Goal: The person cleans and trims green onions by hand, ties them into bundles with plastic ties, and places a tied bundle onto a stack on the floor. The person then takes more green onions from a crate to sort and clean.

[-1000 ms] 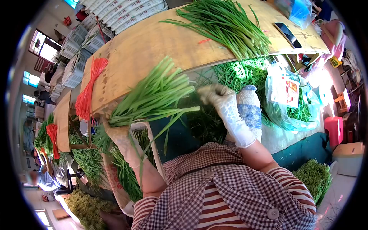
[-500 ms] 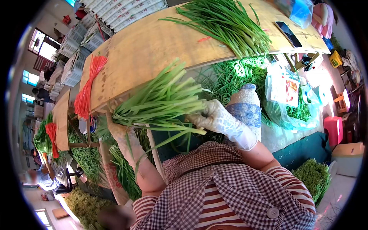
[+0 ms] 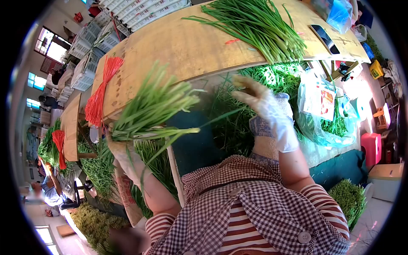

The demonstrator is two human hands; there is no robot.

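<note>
A loose bunch of long green stalks (image 3: 155,106) is gripped at its left end by my gloved left hand (image 3: 121,146), beside the table's near edge. The pale stalk ends fan out to the right, slightly blurred. My gloved right hand (image 3: 257,97) is raised right of the bunch with its fingers apart. A single green blade (image 3: 223,115) stretches between the bunch and the right hand; whether the fingers touch it I cannot tell. Below that hand is a blue and white sleeve-like cloth (image 3: 265,136).
On the wooden table (image 3: 170,51) lie a larger green bunch (image 3: 259,27), red ties (image 3: 103,91) and a phone (image 3: 324,39). A plastic bag of greens (image 3: 327,110) hangs at right, near a pink stool (image 3: 371,148). Another person (image 3: 51,191) is at far left.
My right hand has moved from the stalk ends up and to the right, and its fingers have spread. My left hand and the bunch have shifted a little left.
</note>
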